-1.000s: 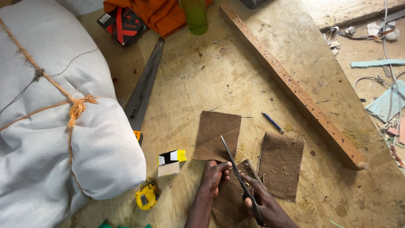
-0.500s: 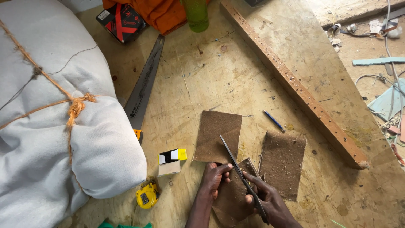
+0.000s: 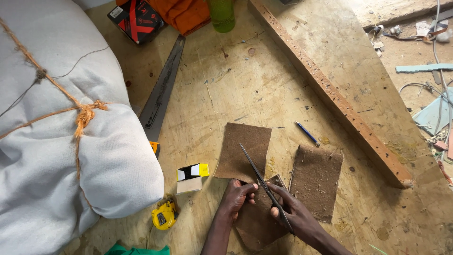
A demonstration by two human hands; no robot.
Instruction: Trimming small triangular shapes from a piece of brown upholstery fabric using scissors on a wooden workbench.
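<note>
Brown fibrous sheet [image 3: 245,153] was laid flat on the plywood surface [image 3: 283,85], pinned at its near edge by the left hand [image 3: 237,198]. Scissors [image 3: 264,186] were clasped in the right hand [image 3: 295,215], grip closed round the handles, blades parted over it. A second brown piece [image 3: 317,182] was left just right.

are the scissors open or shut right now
Open: the scissors in the right hand show two blades spread in a narrow V over the brown sheet, which the left hand presses down.
</note>
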